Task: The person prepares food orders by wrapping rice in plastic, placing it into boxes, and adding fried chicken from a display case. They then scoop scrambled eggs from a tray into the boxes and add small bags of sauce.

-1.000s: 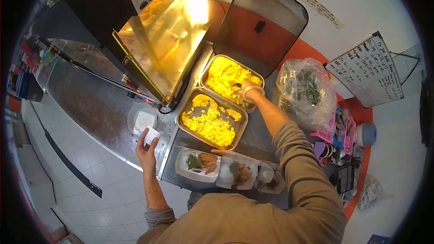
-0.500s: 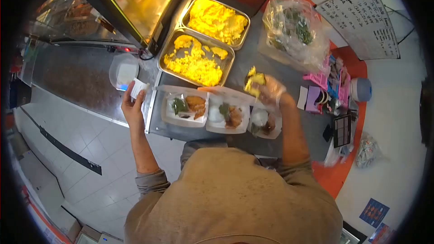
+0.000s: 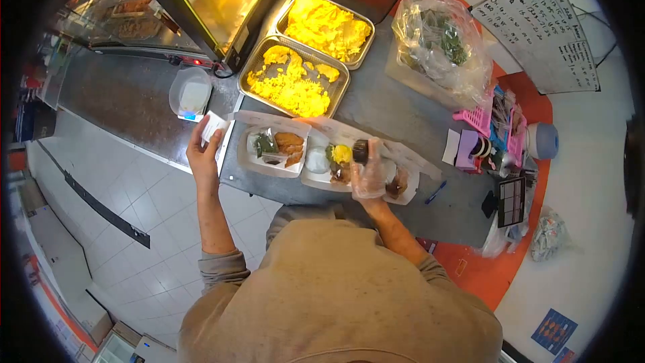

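My left hand (image 3: 205, 151) is closed on a small white packet (image 3: 214, 125), held over the counter's left part. My right hand (image 3: 369, 178), in a clear plastic glove, grips a small dark ribbed cup (image 3: 361, 152), tipped sideways over the middle white food box (image 3: 316, 180). Inside that box, yellow food (image 3: 341, 154) lies beside a rounded white portion (image 3: 317, 159), with brown pieces below. The left food box (image 3: 274, 167) contains greens and browned fried pieces (image 3: 290, 146). My right hand partly hides the right food box (image 3: 411, 187).
Two metal trays (image 3: 245, 91) of crumbly yellow food stand behind the boxes, near a glass display case (image 3: 232, 54). A clear tub (image 3: 176, 97) sits left. To the right are a bagged bin of greens (image 3: 443, 44), pink baskets (image 3: 474, 118) and a blue pen (image 3: 435, 192).
My right hand has come left and down from beyond the boxes to the middle one. Yellow food now lies in that box. My left hand keeps holding the white packet.
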The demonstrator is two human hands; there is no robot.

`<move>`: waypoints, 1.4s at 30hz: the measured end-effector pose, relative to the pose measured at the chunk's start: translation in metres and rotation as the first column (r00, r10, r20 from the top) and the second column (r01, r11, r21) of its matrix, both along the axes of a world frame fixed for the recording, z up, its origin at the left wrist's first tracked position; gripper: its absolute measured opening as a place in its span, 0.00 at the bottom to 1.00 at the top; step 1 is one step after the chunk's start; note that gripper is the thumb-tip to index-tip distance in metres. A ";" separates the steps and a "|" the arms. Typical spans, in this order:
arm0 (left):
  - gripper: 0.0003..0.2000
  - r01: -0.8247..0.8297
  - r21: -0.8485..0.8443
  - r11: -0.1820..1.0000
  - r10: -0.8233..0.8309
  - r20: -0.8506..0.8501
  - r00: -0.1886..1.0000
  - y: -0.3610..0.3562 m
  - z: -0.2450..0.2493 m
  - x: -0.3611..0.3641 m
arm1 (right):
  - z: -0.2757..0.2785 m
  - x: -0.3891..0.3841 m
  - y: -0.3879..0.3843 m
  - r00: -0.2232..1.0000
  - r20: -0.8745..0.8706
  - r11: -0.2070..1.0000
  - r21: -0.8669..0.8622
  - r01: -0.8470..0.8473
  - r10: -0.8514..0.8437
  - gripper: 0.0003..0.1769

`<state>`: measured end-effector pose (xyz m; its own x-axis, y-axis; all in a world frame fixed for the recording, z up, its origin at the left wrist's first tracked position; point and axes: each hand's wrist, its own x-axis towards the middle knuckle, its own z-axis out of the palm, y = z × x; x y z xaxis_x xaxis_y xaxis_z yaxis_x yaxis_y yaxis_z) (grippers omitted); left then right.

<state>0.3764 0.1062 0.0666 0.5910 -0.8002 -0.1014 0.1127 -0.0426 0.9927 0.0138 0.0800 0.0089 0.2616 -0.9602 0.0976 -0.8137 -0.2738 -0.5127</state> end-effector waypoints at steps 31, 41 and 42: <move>0.21 -0.062 0.088 0.994 0.065 -0.030 0.997 -0.051 -0.023 0.002 | -0.017 0.044 -0.368 0.919 0.334 0.872 0.490 0.022 -0.211 0.27; 0.17 -0.044 0.003 0.999 0.044 -0.143 0.989 -0.005 -0.022 -0.012 | 0.105 -0.081 -0.147 0.702 0.370 0.510 0.860 -0.012 -0.608 0.20; 0.17 -0.048 0.006 0.999 0.048 -0.145 0.988 0.002 -0.019 -0.014 | 0.100 -0.096 -0.120 0.696 0.368 0.507 0.862 -0.007 -0.616 0.20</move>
